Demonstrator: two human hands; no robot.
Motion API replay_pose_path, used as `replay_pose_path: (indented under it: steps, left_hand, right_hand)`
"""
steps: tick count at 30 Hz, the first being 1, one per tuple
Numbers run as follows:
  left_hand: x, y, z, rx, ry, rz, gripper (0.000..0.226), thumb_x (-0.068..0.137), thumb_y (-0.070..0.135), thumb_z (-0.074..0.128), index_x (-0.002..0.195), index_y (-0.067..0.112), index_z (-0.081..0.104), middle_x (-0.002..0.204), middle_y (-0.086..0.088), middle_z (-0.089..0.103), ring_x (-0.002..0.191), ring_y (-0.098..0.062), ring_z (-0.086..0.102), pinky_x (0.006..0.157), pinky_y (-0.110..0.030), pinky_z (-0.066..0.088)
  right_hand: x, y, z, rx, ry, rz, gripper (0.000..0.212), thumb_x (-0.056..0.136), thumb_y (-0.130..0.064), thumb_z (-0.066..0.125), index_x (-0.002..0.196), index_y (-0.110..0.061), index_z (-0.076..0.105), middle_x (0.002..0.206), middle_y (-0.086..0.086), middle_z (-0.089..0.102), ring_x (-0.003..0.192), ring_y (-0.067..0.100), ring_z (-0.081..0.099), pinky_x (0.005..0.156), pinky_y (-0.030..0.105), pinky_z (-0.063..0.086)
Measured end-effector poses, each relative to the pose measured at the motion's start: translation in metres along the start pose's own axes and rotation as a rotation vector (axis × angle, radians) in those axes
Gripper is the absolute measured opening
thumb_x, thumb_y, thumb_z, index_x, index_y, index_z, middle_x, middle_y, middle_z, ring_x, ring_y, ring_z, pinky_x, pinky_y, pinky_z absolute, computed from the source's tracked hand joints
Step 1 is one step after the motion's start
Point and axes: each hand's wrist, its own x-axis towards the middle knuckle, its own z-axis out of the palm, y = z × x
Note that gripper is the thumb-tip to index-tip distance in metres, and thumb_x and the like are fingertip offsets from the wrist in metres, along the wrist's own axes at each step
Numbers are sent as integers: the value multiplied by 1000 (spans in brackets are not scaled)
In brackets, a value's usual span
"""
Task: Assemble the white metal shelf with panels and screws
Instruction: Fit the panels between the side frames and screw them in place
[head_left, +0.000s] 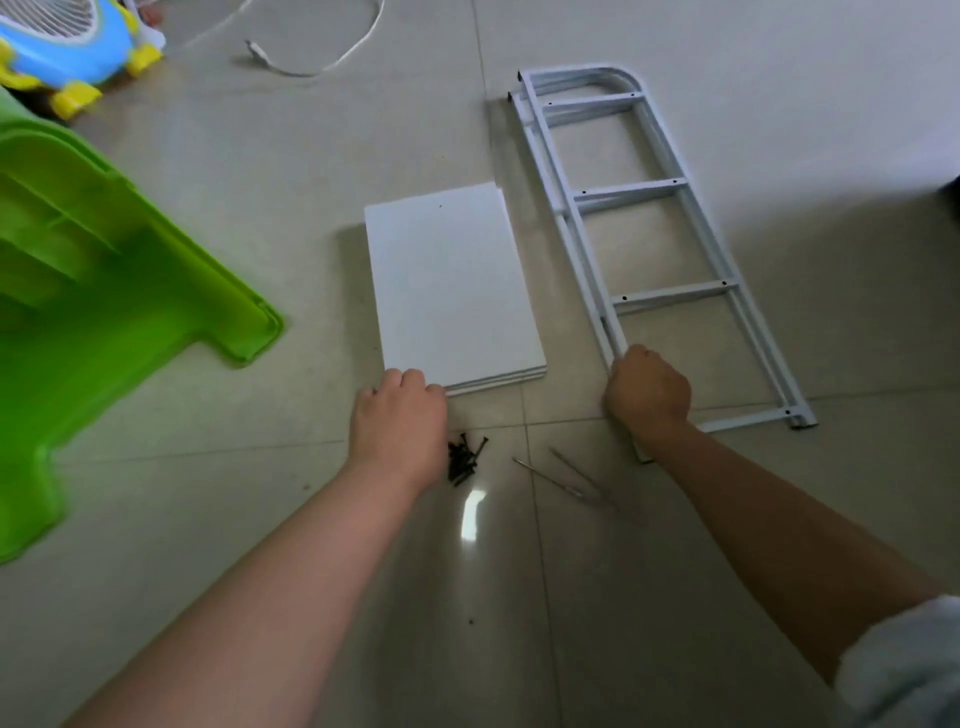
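Nearest the lens: two bare forearms reaching out over the tiled floor. Between the wrists, loose black screws in a small heap, and just right of them a thin metal tool, blurred, probably a driver or pair of rods.

Left hand: fingers curled at the near left corner of the stacked white panels, apparently pinching the stack's edge; fingertips hidden.

Right hand: closed round the near end of the left rail of the white metal side frames, two ladder-like pieces lying one on the other.

Orientation: frames flat on the floor, long axis running from near right to far left, rounded top end pointing away, foot end toward the viewer. Panels flat, long axis near to far, just left of the frames, not touching.

Hazards, as judged: lifting by one rail likely to let the lower frame slide off and clatter; dragging the panels toward the body liable to scatter the screws; wrist sweep may roll the tool.

Farther off: green plastic chair at left, blue toy, white cable.
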Motion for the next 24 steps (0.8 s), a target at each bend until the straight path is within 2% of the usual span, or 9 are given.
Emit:
replay_pose_path:
  steps: [5,11,13,14,16,17,20,22,24]
  left_hand:
    - [-24,5,2,-38,-31,-36,31,92,14,38,121,11,49,125,-6,46,120,-23,39,89,-31,37]
    - [-19,10,-4,-335,146,-64,31,95,20,37,119,11,55,122,-8,50,116,-26,43,82,-32,40]
    - [-26,19,-4,-385,211,36,34,96,24,37,122,13,55,125,-6,49,119,-24,41,87,-32,40]
    - [-30,23,-4,-436,237,70,35,97,26,36,125,13,54,128,-6,48,121,-24,40,90,-32,39]
    - [-38,26,-8,-637,244,95,40,99,30,35,132,12,47,133,-8,47,124,-24,40,96,-31,37]
    - [-42,25,-13,-770,240,92,41,99,30,35,135,11,44,133,-8,49,124,-24,42,97,-31,36]
    - [-51,11,-39,-1166,231,65,36,100,29,33,131,12,41,114,-4,58,110,-27,52,89,-30,40]
    - [-55,-3,-59,-1325,288,37,46,98,31,39,136,5,33,119,-9,57,107,-29,55,91,-35,45]
    - [-58,-17,-72,-1361,372,-6,44,93,30,52,127,6,38,116,-15,59,105,-31,58,91,-41,48]
  right_hand:
    - [-8,0,-31,-68,-5,-90,26,97,-10,35,116,4,46,118,20,56,106,33,57,83,36,45]
    - [-42,19,-69,-167,163,-166,36,100,-22,29,113,4,50,110,21,61,100,34,60,78,35,45]
    - [-59,19,-76,-195,308,-219,34,98,-20,34,101,5,58,95,22,65,85,35,66,69,34,48]
    - [-70,17,-78,-209,387,-276,35,94,-20,38,85,4,61,76,22,66,65,34,67,56,32,49]
    - [-93,12,-82,-255,542,-364,36,80,-22,37,55,-3,56,43,12,54,30,26,52,34,19,37]
    - [-105,9,-84,-246,595,-402,36,77,-22,36,50,-5,53,38,9,49,24,24,45,32,14,30]
    - [-146,-5,-88,-221,698,-539,36,78,-22,37,48,-8,51,37,5,46,21,21,38,41,9,13]
    - [-162,-16,-89,-216,733,-610,44,87,-22,33,48,-10,51,38,3,47,22,20,39,37,9,17]
    - [-174,-28,-87,-248,735,-656,46,90,-18,33,48,-12,52,39,3,47,23,20,41,31,13,27]
